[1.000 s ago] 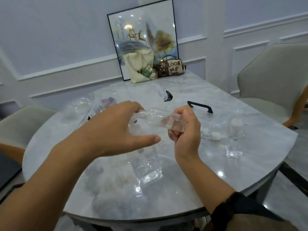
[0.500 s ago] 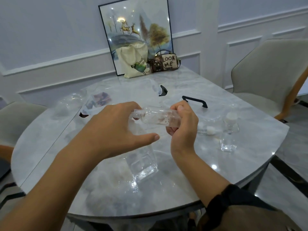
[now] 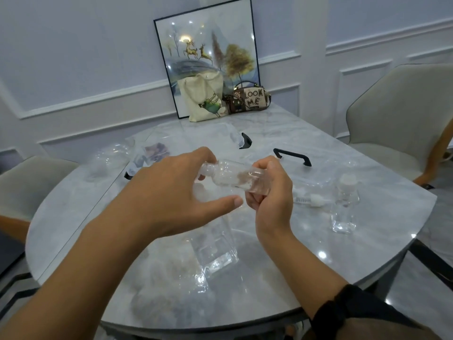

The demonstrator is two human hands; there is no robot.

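Closest in, below the small clear bottle [image 3: 230,176] and toward the near rim of the marble table [image 3: 367,261]: a heap of crumpled clear plastic [image 3: 171,293]. Just past that, straight under the small clear bottle, a tall clear bottle [image 3: 215,249] standing upright, its top hidden behind the left hand [image 3: 171,192].

Small clear bottle held sideways in the air over the table, gripped round its base end by the curled fingers of the right hand [image 3: 269,195]. At its neck end, fingers of the left hand curled about the neck, thumb stretched out beneath and apart from it.

Right of the small clear bottle, lying flat, a white pump head [image 3: 312,200]; just beyond, upright, a capped bottle [image 3: 344,204]. Behind it, a black handle [image 3: 293,155] and a black clip [image 3: 245,141]. Left of it, more clear wrapping [image 3: 107,158]. Far behind, against the wall: tote bag [image 3: 203,99], handbag [image 3: 250,100], framed picture [image 3: 208,45].
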